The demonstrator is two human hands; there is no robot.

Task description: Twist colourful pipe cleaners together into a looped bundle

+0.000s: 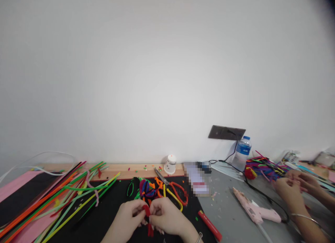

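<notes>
Low in the middle of the head view, my left hand (130,215) and my right hand (169,217) meet over the black mat (104,204). Both pinch a bent red pipe cleaner (147,211), whose end hangs down between them. Just beyond my fingers lies a tangle of coloured pipe cleaners (148,189) in green, purple, blue and orange. Red-handled scissors (176,191) rest open beside that tangle, close to my right hand. My fingers partly hide the red piece.
Long pipe cleaners (75,194) spread across the left. A white paper cup (170,165) stands upside down by the wall. Rightward are a red utility knife (209,226), a pink glue gun (255,208), a water bottle (242,152) and a co-worker's hands (295,187).
</notes>
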